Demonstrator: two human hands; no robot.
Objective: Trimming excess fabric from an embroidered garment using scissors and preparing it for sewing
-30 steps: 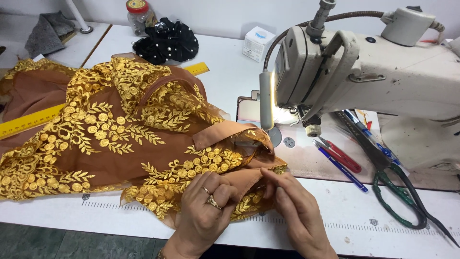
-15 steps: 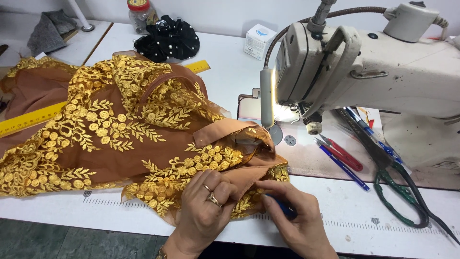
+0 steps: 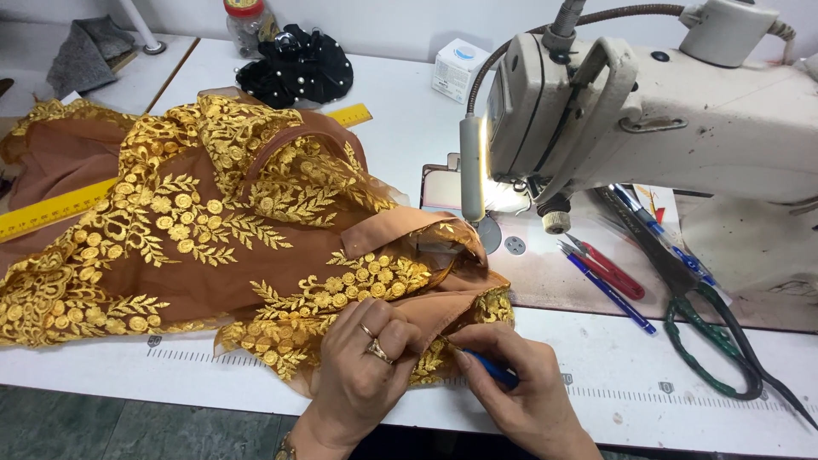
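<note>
Lower centre of frame: my left hand [image 3: 368,358], fingers curled, pinching the brown gold-embroidered fabric [image 3: 213,230] at its folded edge; my right hand [image 3: 520,388] closed around a small blue tool [image 3: 492,370] at that edge; sewing machine [image 3: 648,111] upper right.

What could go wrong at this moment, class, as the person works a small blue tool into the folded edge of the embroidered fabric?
The blue-handled tool in the right hand sits close to the left hand pinning the brown fabric with gold embroidery; a slip might nick a finger or tear the sheer net. The fabric's edge lies near the sewing machine foot and could snag. The large scissors lie close to the table's front edge.
</note>
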